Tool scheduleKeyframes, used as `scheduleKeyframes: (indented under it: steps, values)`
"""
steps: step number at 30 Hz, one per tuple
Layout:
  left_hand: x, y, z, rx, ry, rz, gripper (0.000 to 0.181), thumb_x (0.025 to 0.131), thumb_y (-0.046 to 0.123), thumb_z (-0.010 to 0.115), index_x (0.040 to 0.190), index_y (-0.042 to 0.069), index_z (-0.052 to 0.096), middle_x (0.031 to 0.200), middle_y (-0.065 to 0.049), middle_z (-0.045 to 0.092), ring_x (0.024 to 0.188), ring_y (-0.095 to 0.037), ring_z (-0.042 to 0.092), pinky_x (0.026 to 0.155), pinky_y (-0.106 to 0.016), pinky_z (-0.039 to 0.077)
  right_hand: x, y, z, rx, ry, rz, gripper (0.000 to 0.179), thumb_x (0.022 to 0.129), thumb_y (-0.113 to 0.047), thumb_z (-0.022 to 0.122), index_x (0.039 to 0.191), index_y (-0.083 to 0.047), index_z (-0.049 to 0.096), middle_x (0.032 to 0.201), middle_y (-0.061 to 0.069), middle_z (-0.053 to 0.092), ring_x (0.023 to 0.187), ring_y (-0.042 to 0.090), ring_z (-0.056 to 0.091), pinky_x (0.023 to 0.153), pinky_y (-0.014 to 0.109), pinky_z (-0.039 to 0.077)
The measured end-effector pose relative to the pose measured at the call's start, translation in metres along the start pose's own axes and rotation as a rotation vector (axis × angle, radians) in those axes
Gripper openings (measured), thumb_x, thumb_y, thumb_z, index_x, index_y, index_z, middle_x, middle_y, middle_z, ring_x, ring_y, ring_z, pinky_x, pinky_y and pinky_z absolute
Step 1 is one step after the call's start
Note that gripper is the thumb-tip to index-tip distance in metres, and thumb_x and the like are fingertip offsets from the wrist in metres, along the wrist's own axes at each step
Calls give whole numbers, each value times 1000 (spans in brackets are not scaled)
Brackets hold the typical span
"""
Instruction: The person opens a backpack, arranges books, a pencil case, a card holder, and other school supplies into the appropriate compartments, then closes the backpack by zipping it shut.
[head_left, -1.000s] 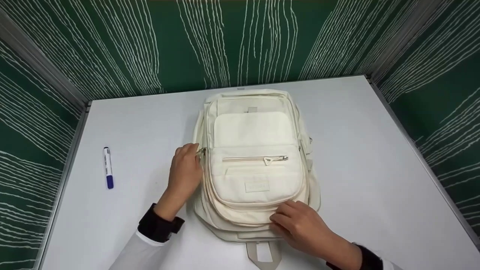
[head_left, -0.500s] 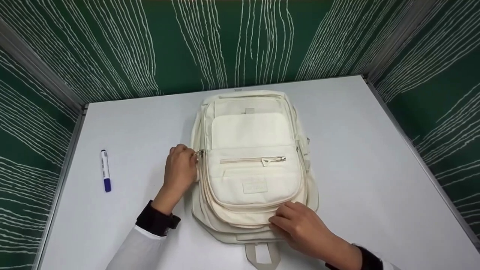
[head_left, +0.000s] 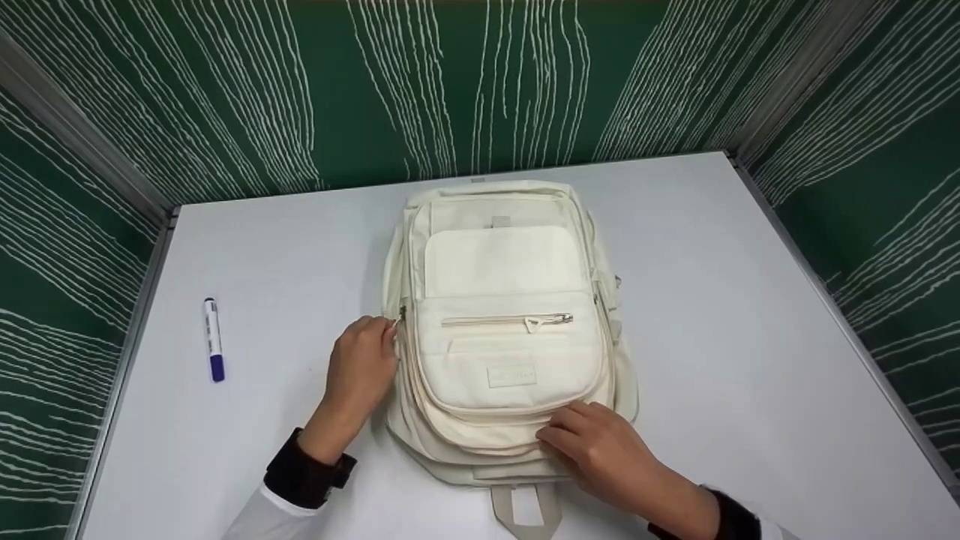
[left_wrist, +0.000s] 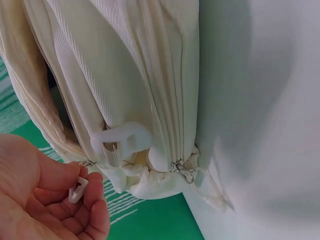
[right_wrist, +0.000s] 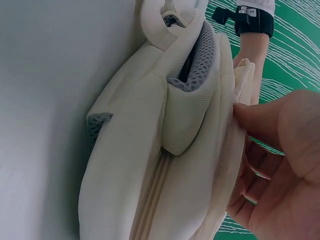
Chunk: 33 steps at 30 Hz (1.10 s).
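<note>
A cream backpack [head_left: 510, 262] lies front side up on the white table, its top handle [head_left: 529, 511] toward the person. At its left side, my left hand [head_left: 361, 367] pinches a small pale zipper pull [left_wrist: 77, 190] between thumb and fingers. The left wrist view shows a gap along the zipped edge beside that hand. My right hand [head_left: 604, 454] grips the rim of the front compartment [right_wrist: 234, 145] at the lower right, thumb on one side and fingers on the other. A triangular zipper pull [head_left: 534, 324] lies on the front pocket, untouched.
A whiteboard marker [head_left: 214, 341] with a blue cap lies left of the backpack on the white table [head_left: 750, 315]. Green walls [head_left: 525, 82] with white wavy lines stand behind and at both sides. A plastic strap buckle [left_wrist: 122, 140] hangs on the backpack's side.
My left hand has moved a short way down the backpack's left side, toward the person, with the zipper pull. My right hand stays at the compartment's rim. The head view has shifted slightly.
</note>
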<state>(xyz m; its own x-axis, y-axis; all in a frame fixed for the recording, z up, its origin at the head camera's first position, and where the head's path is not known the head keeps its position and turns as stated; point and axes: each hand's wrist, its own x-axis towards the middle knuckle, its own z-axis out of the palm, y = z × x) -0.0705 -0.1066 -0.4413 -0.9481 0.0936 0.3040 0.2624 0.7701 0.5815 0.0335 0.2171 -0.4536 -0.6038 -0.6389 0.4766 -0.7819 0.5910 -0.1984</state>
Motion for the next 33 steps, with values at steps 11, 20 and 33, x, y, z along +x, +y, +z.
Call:
scheduleKeyframes:
  steps: [11, 20, 33]
  values:
    - [-35, 15, -10, 23, -38, 24, 10, 92, -6, 70, 82, -3, 71, 76, -10, 66, 70, -27, 67, 62, -42, 56, 0, 3, 4, -4, 40, -17, 28, 73, 1, 86, 95, -12, 74, 97, -3, 69, 85, 17, 62, 74, 33, 52]
    - [-64, 35, -21, 22, -163, -8, 25, 89, -9, 70, 69, 4, 63, 62, 1, 51, 55, -10, 45, 49, -30, 42, 1, 4, 7, 16, 54, -13, 4, 95, -9, 73, 98, -11, 74, 98, -2, 70, 86, 17, 63, 76, 33, 53]
    - [-100, 68, -22, -69, -358, -12, 25, 90, -10, 63, 69, 4, 64, 57, 7, 46, 48, -2, 44, 42, -23, 35, 6, 0, 3, 26, 29, 33, 30, 76, -1, 88, 99, -11, 74, 97, -5, 69, 84, 14, 62, 76, 31, 53]
